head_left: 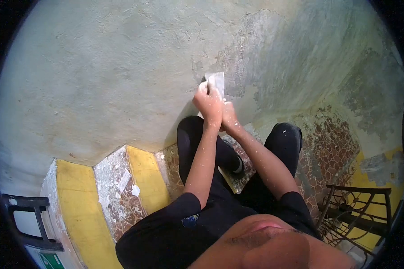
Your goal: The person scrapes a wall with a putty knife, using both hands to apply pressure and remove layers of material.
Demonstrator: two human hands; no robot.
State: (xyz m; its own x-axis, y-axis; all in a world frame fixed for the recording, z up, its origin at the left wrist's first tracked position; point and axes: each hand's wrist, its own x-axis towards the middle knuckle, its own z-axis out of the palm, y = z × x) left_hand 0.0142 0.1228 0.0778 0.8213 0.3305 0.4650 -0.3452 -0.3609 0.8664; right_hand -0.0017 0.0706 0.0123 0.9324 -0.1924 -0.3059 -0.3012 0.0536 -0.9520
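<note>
My left hand (207, 104) is closed around a scraper (219, 81), its fingers up near the broad, pale blade, which lies against the wall (134, 76). Just behind it and lower, my right hand (229, 115) is also closed, apparently on the handle end; the handle itself is hidden by both hands. White flecks dot my hands and forearms. Around the blade the wall surface is patchy, with rough grey areas (238, 67) where paint is gone and peeling pale paint beside them.
Yellow-edged steps (74, 197) descend on the left, with paint flakes (135, 190) on a tread. A dark metal railing (359, 210) stands at the lower right. Patterned tiles (327, 143) strewn with debris cover the floor. My bent knees (284, 136) are close to the wall.
</note>
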